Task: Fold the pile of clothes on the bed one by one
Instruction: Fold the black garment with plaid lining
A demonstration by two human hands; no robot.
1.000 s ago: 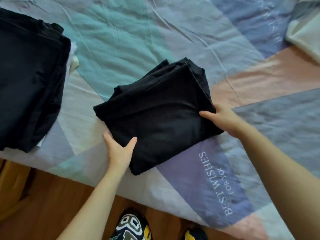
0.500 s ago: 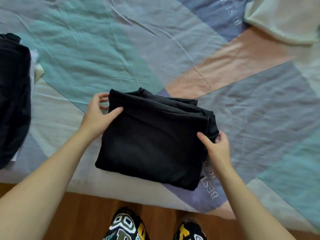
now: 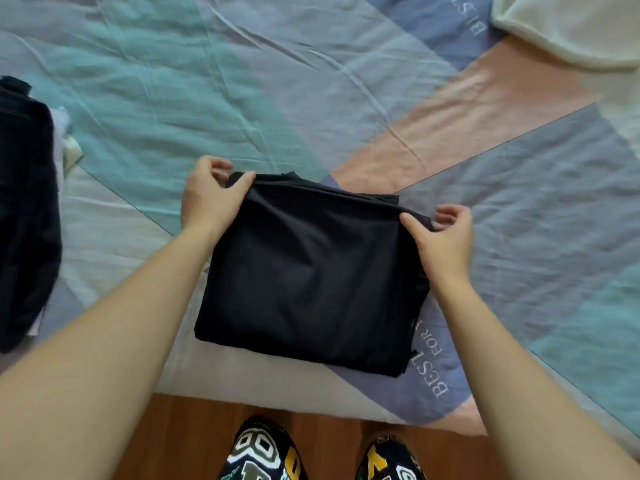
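Observation:
A black garment (image 3: pixel 308 275), folded into a thick rectangle, lies near the front edge of the bed (image 3: pixel 242 81). My left hand (image 3: pixel 211 195) pinches its far left corner between thumb and curled fingers. At the far right corner, my right hand (image 3: pixel 440 237) pinches the cloth the same way. The far edge of the garment is slightly raised between the two hands. A stack of folded black clothes (image 3: pixel 24 216) sits at the left edge of the view, with pale cloth showing under it.
A cream-white garment (image 3: pixel 575 32) lies at the far right corner of the patchwork bedsheet. The bed's front edge runs just below the black garment, with wooden floor (image 3: pixel 194 441) and my patterned shoes (image 3: pixel 263 452) beneath.
The garment has been turned and drawn closer to the bed's front edge. Both hands have shifted from its near sides to its far corners and now pinch them.

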